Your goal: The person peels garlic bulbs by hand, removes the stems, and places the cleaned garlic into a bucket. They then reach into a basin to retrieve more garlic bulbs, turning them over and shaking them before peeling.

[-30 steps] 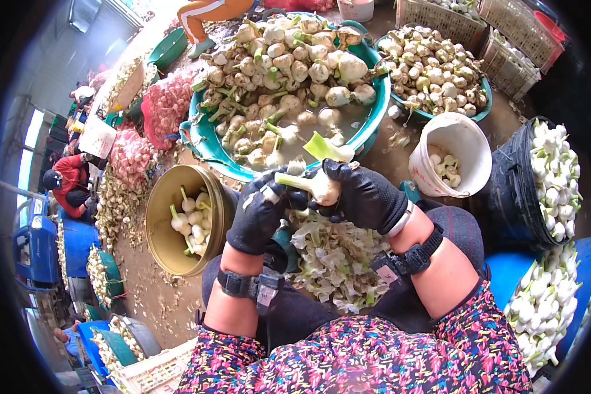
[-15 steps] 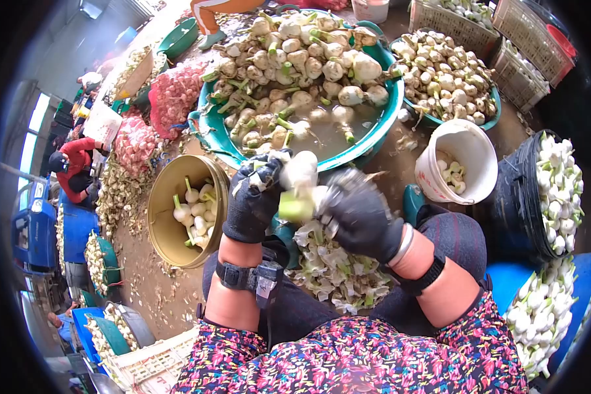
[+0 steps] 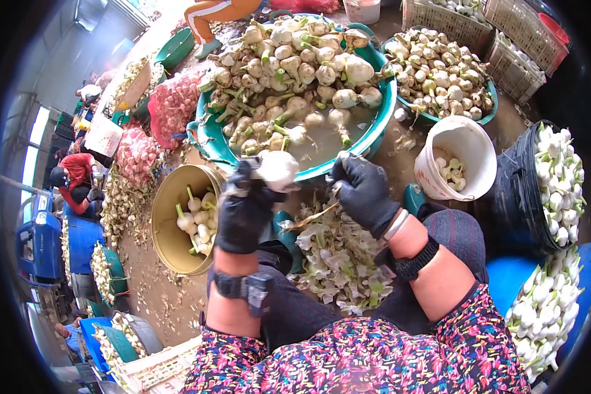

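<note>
My left hand (image 3: 241,213), in a black glove and blurred, grips a white garlic bulb (image 3: 279,171) in front of the teal tub's near rim. To its right my right hand (image 3: 364,194), also gloved, is closed on a thin strip of garlic skin (image 3: 316,217) that dangles toward the left. Below the hands, between my knees, lies a pile of peeled garlic skins (image 3: 345,259). The large teal tub (image 3: 389,115) ahead holds unpeeled bulbs, some in murky water. Left of my left hand, a tan bucket (image 3: 165,226) contains peeled bulbs with green stems.
At the right stand a white bucket (image 3: 433,167) with a few bulbs and a black bucket (image 3: 515,187) full of white bulbs. Behind them is another tub of unpeeled garlic (image 3: 446,72). Pink net sacks (image 3: 174,108) and a person in red (image 3: 75,177) are at the left.
My hands have moved apart, the right one drawing away with a strip of skin. The bulb has shifted slightly left with my left hand, and its green stem no longer shows.
</note>
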The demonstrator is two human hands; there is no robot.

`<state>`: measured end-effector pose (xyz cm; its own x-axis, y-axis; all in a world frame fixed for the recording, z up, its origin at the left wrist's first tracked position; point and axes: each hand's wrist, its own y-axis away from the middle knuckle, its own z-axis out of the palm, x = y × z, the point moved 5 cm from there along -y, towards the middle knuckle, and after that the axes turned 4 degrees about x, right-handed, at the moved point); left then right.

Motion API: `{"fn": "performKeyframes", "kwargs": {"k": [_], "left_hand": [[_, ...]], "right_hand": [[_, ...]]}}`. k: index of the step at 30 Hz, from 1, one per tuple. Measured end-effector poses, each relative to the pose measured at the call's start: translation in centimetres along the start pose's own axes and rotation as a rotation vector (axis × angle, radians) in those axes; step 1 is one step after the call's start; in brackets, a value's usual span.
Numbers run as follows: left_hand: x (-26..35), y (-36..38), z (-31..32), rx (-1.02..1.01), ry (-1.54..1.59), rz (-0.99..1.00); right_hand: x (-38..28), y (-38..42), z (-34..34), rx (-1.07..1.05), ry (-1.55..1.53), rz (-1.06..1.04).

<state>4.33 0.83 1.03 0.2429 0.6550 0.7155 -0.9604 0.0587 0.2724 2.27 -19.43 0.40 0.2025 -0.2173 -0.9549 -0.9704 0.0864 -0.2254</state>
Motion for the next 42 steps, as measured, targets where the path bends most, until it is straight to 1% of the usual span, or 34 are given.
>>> {"fn": "performKeyframes", "kwargs": {"k": [1,2,3,4,5,6,7,9,10,11,12,13,14,15,16,17,18,20,22,24,26,27,28,29,30,32,33,34,36,37,38,40,41,42], "left_hand": [[3.4,1.2,0.1,-0.060,-0.638,0.485],[6.8,1.3,-0.7,0.020,-0.942,0.747],[9.6,2.6,-0.7,0.022,-1.543,1.132],[12.0,2.0,-3.5,0.098,-0.857,0.512],[14.0,1.7,-6.4,0.134,-1.033,0.583],[15.6,2.4,-6.5,0.180,-1.402,0.646],[16.1,2.8,-6.1,0.151,-1.402,0.647],[16.0,2.6,-5.1,0.040,-1.427,0.606],[15.0,1.6,-4.5,0.019,-1.399,0.594],[13.5,0.5,-2.4,-0.139,-1.364,0.661],[11.3,-0.5,-0.3,-0.172,-1.406,0.647],[9.6,-1.9,1.6,-0.336,-1.586,0.693],[7.4,-4.5,1.7,-0.428,-1.625,0.628],[5.2,-7.1,1.8,-0.504,-1.678,0.627],[3.4,-8.7,2.3,-0.442,-1.830,0.479],[1.9,-10.6,2.1,-0.450,-2.019,0.484],[0.2,-13.3,0.9,-0.512,-2.250,0.309],[-1.7,-15.4,0.3,-0.449,-2.420,0.168],[-3.9,-18.0,-2.7,-0.531,-2.478,0.137],[-4.3,-18.3,-3.3,-0.516,-2.465,0.154],[-3.4,-17.2,-1.9,-0.466,-2.185,0.086],[-2.1,-16.1,-1.5,-0.208,-1.758,-0.134],[-2.2,-18.5,-3.9,-0.459,-1.630,0.174],[-1.2,-15.5,-1.3,-0.447,-1.370,0.074],[-0.1,-12.0,1.3,-0.426,-1.107,-0.020],[0.1,-7.0,3.3,-0.675,-1.128,0.279],[-0.1,-4.5,4.5,-0.784,-1.395,0.556],[-0.2,-2.2,5.6,-0.937,-1.379,1.004],[-0.5,0.7,6.3,-0.722,-1.492,0.875],[-1.0,0.6,5.5,-0.674,-1.533,0.816],[-1.3,0.7,5.2,-0.664,-1.526,0.817],[-1.5,1.0,4.9,-0.574,-1.509,0.907],[-1.9,1.2,4.8,-0.567,-1.506,0.904],[-2.1,0.5,4.1,-0.468,-1.260,0.659]], "right_hand": [[0.6,-0.3,-0.4,-0.056,0.124,0.003],[1.1,-0.4,-0.5,-0.114,0.247,0.007],[1.0,0.0,-0.1,-0.299,0.295,0.126],[1.3,0.5,0.0,-0.301,0.290,0.123],[1.8,1.9,1.1,-0.488,0.362,0.079],[2.1,2.9,2.1,-0.673,0.431,0.033],[1.6,2.8,2.3,-0.672,0.425,0.032],[1.1,2.7,2.8,-0.799,0.557,0.139],[1.2,2.4,2.8,-0.799,0.563,0.133],[1.0,1.8,2.8,-0.712,0.406,0.132],[0.8,1.2,2.5,-0.623,0.248,0.130],[0.3,1.2,2.1,-0.532,0.293,0.042],[0.6,1.6,2.1,-0.528,0.291,0.038],[1.3,2.0,2.0,-0.505,0.398,0.010],[1.6,2.1,1.9,-0.479,0.505,-0.018],[1.7,2.1,1.8,-0.507,0.547,0.030],[2.1,1.9,1.9,-0.513,0.525,0.005],[1.6,1.3,1.2,-0.473,0.463,-0.003],[0.8,0.8,0.3,-0.447,0.468,0.017],[0.4,0.5,-0.1,-0.429,0.468,0.045],[0.2,0.1,-0.4,-0.411,0.408,0.044],[0.4,0.0,-0.2,-0.416,0.406,0.048],[0.5,-0.1,-0.2,-0.339,0.334,0.045],[0.7,-0.2,-0.2,-0.262,0.261,0.043],[0.9,-0.1,0.4,-0.265,0.259,0.048],[0.7,-0.1,1.1,-0.110,-0.232,0.075],[0.4,-0.1,1.7,-0.141,-0.312,0.087],[2.2,0.0,2.7,-0.129,-0.385,0.134],[1.4,0.4,2.7,-0.093,-0.655,0.260],[0.6,0.5,2.2,-0.043,-0.664,0.233],[0.5,0.6,2.4,-0.052,-0.656,0.234],[-0.2,0.6,2.0,-0.014,-0.506,0.039],[-0.1,0.6,2.2,-0.021,-0.504,0.042],[-0.1,0.6,2.2,-0.016,-0.502,0.026]]}}
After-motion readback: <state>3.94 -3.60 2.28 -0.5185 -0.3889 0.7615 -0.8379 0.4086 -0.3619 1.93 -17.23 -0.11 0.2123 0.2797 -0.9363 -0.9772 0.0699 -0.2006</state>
